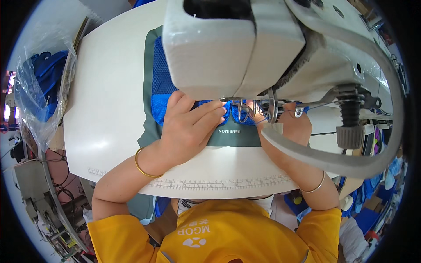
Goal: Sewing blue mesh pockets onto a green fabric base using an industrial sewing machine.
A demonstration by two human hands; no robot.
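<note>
Your left hand (186, 127) has no closed grip: it lies flat, fingers spread, pinning the blue mesh fabric (163, 94) to the grey-green piece (232, 136) so they feed evenly under the presser foot (245, 109). Your right hand (293, 125) sits behind the sewing machine (245, 44); its grip I cannot tell. All rests on the white surface (109, 109).

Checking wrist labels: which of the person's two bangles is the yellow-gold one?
The bangle on the left wrist, bright yellow gold; the right wrist's bangle looks thinner and paler.
</note>
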